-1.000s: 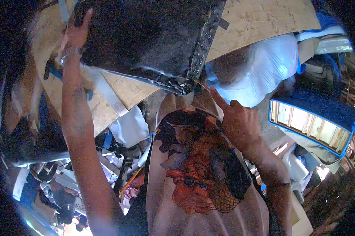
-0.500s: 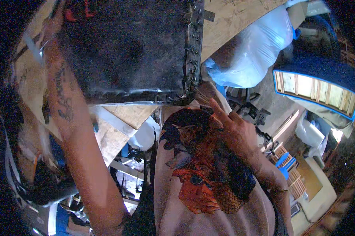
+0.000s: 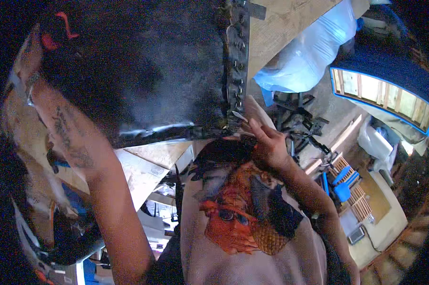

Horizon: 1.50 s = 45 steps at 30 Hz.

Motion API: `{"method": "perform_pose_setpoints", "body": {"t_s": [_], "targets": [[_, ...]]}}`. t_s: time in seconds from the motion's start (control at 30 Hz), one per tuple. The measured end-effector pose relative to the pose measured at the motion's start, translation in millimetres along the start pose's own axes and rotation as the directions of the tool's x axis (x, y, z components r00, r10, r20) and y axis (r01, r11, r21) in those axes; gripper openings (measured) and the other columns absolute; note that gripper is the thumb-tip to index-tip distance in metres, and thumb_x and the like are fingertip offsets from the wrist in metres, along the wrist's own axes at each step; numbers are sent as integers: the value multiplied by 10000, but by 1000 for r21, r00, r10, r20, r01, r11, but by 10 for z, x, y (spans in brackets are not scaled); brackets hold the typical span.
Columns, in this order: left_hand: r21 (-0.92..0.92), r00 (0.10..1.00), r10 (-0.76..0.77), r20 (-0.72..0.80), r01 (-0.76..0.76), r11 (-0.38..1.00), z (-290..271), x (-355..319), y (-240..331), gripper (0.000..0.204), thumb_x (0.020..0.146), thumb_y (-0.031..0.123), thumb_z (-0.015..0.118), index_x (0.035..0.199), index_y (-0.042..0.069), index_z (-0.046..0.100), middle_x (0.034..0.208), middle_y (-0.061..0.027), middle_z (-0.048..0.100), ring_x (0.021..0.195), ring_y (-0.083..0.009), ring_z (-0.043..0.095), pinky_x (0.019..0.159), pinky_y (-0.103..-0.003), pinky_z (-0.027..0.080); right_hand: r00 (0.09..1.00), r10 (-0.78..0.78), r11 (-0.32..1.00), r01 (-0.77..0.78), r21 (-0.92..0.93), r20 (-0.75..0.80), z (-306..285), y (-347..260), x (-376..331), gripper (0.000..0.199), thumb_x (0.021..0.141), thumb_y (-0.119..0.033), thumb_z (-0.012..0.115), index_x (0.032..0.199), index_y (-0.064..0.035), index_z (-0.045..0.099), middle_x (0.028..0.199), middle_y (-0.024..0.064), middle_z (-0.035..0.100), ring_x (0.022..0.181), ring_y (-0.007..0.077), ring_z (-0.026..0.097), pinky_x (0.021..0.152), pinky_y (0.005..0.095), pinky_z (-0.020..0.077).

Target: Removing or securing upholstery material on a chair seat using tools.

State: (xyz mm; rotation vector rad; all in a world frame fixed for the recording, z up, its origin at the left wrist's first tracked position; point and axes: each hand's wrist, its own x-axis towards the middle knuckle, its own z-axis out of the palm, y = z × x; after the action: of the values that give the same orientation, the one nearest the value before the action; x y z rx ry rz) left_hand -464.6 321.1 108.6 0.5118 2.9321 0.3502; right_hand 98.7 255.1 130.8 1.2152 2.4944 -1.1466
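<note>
Open frame and wrapped bundle beyond a bench, with both hands at a dark panel. To the right of the bench (image 3: 283, 33), a blue-edged frame (image 3: 383, 99) is lying with its open side showing, and pale boards and wooden slats are lining its inside. Just beside the bench's right edge, a translucent plastic bag (image 3: 314, 52) is enclosing a bulky bundle; its contents are showing only as a dim brownish patch. The dark panel (image 3: 162, 76) is lying over the bench and covering much of its near part, with its lower right corner close to the person's printed shirt (image 3: 243, 213). A row of bright metal fasteners (image 3: 238, 64) is running along the panel's right edge. The right hand (image 3: 271, 148) is pinching a thin metal tool (image 3: 239, 116) between thumb and forefinger, with little gap between them; the tip is pointing at the panel beside that corner. The left hand (image 3: 30, 57) is lying at the panel's left edge, near a red curved piece (image 3: 67, 26); its fingers are fading into shadow, so whether they are spread or gripping cannot be told. On the right, blue pieces (image 3: 345, 187) are resting against wooden slatwork (image 3: 360, 202).
</note>
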Motion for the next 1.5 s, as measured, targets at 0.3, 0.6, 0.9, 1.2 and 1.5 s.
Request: {"method": "perform_pose_setpoints", "body": {"t_s": [0.3,0.6,0.9,1.2,1.5], "targets": [[-94,998,58,13,-56,994,-234,-331,118,756,898,580,363,1300,-60,398,1242,-276,478,1033,-365,535,863,-457,458,1000,-11,989,12,-145,3,-439,-261,-63,670,699,-97,662,1328,-215,463,708,69,504,592,246,549,532,366,477],[298,695,701,-160,-643,705,-8,370,-391,508,948,426,381,1309,75,450,1232,-195,516,1009,-377,536,826,-424,479,999,-36,988,39,-149,24,-469,-443,-76,711,717,-98,641,1370,-237,395,729,65,531,612,261,590,550,367,512],[95,870,486,-80,-479,873,158,621,-293,800,778,661,392,1310,66,456,1270,-237,477,1133,-400,457,940,-452,378,919,345,875,-241,-420,192,-653,-923,-25,718,783,-262,601,1412,-340,264,805,126,603,623,318,629,521,417,529],[-45,984,178,8,-177,983,322,869,-485,1066,631,865,404,1301,38,461,1301,-273,445,1241,-415,390,1042,-470,289,987,-150,988,151,-26,50,-69,313,50,717,633,110,528,1307,-132,472,638,79,429,502,245,448,448,331,378],[74,971,-204,-121,214,974,-265,-1028,635,990,708,759,439,1265,-60,452,1276,-270,463,1187,-393,438,996,-439,337,996,-61,977,74,-199,72,-422,-198,55,701,649,1,600,1316,-179,480,639,58,472,512,233,510,471,365,448]]}}
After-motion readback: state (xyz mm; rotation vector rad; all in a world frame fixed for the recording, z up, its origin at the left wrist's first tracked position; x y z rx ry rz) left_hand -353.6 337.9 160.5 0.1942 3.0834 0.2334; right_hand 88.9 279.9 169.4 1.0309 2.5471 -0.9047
